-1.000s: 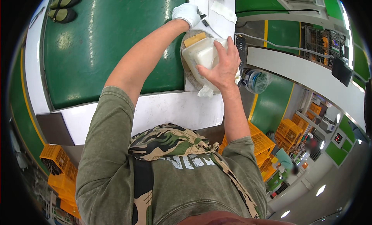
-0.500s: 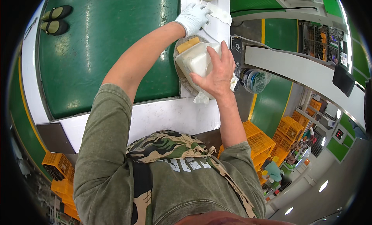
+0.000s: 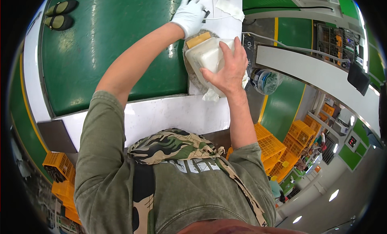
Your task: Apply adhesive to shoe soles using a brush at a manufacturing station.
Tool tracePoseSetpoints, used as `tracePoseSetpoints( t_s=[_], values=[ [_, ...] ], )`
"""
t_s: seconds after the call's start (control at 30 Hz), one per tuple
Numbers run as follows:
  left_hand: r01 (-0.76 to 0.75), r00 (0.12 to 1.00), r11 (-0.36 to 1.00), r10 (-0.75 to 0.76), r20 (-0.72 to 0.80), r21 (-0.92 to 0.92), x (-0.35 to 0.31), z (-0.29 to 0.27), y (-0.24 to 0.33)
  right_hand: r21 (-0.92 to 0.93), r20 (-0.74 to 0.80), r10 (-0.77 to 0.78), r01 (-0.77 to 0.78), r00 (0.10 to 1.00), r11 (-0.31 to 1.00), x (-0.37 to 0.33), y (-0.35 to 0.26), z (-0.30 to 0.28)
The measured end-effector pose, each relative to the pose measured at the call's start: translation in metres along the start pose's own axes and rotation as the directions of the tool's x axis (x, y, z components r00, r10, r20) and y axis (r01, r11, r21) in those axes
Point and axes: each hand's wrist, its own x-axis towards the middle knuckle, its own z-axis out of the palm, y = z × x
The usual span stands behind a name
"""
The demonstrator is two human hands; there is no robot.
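Observation:
My left hand (image 3: 189, 17), in a white glove, is over the right edge of the green belt (image 3: 121, 61). Its fingers are partly curled round a small black object (image 3: 207, 14) with a white cable, whose kind I cannot make out. My bare right hand (image 3: 230, 69) grips a white plastic tub (image 3: 205, 56), thumb on the near left side, fingers on the far right. The tub sits tilted on a round greyish base (image 3: 191, 75). A yellow block (image 3: 198, 40) rests against its far side, and crumpled white tissue (image 3: 210, 95) hangs at its near side.
Black shoes (image 3: 59, 22) with yellowish insoles stand at the belt's far left. A white cloth (image 3: 230, 9) lies on the white ledge beyond the tub. Right of it are a dark box (image 3: 248, 52) and a clear plastic bottle (image 3: 265, 81). Orange crates (image 3: 268, 147) are stacked nearby.
My left hand has moved left and slightly away from me, off the white ledge, drawing the white cable along. My right hand stays on the tub, which shifts little in view.

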Motion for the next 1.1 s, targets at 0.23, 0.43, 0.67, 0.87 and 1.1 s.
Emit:
tracePoseSetpoints(
  t_s=[0.23,0.43,0.67,0.87,1.1],
  values=[
    [0.197,0.98,0.971,-0.197,0.013,-0.135,-0.099,-0.016,0.006,-0.026,-0.022,-0.005,0.004,1.0,1.0,-0.003,0.0,-0.002],
    [0.235,0.966,0.965,-0.218,0.141,-0.115,-0.118,-0.016,0.02,-0.032,-0.029,0.007,-0.008,1.0,0.999,-0.007,-0.002,-0.004],
    [0.265,0.954,0.955,-0.239,0.181,-0.131,-0.125,0.006,0.024,-0.031,-0.029,0.005,-0.006,1.0,1.0,-0.008,-0.001,-0.004],
    [0.317,0.934,0.932,-0.274,0.232,-0.177,-0.124,0.003,0.028,0.01,-0.052,0.002,-0.002,0.999,1.0,-0.008,0.003,0.0],
    [0.308,0.923,0.933,-0.245,0.296,-0.189,-0.13,-0.001,0.029,0.01,-0.037,0.013,-0.012,0.999,1.0,-0.006,0.002,0.0]
  ],
)
